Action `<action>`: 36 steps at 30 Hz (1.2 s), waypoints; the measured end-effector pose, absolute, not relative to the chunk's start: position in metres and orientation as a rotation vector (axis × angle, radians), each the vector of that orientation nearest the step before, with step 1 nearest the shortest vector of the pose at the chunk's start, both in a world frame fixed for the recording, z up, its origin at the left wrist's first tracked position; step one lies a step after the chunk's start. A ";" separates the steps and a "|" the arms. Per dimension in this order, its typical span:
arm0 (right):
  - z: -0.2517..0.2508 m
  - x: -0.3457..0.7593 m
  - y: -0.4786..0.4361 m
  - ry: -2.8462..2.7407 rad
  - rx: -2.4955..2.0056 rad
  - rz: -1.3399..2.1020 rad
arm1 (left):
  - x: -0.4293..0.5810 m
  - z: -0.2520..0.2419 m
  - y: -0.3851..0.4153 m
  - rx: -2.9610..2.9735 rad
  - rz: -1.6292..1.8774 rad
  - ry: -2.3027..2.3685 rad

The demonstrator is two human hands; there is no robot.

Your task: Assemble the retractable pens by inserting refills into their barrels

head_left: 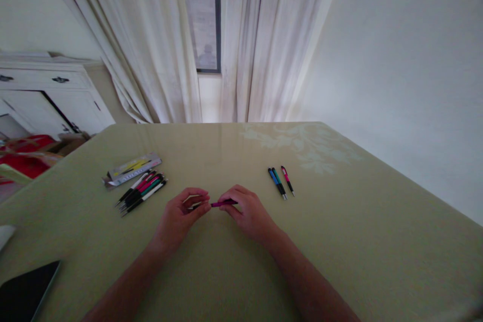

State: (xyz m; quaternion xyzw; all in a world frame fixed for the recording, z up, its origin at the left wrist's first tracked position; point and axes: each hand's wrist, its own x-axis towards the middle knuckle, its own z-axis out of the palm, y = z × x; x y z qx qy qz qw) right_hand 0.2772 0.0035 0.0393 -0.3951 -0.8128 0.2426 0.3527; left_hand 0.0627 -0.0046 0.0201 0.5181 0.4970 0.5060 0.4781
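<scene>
Between my hands, low over the middle of the table, is a purple and black pen [216, 205] lying crosswise. My left hand [183, 211] pinches its dark, left end between thumb and fingers. At the purple barrel, my right hand [245, 211] closes thumb and fingertips on the other end. To the left lies a pile of pens [142, 192] in black, white, pink and green, their tips toward me. Two blue and teal pens [277, 182] rest side by side on the right, with a pink and black pen [287, 180] just beside them.
Behind the pile sits a flat printed pen box [134, 167]. A dark tablet-like object [28, 289] lies at the table's near left corner. The pale green table [339, 241] meets a white wall at right; curtains [151, 35] hang beyond, and a white cabinet [49, 93] stands left.
</scene>
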 end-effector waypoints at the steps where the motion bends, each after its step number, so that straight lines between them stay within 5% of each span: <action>1: 0.040 0.277 0.003 -2.101 -1.014 0.643 | 0.063 0.020 -0.004 1.280 1.250 1.212; 36: 0.038 0.273 0.008 -1.761 -1.083 0.815 | 0.051 0.016 0.002 1.394 1.246 1.276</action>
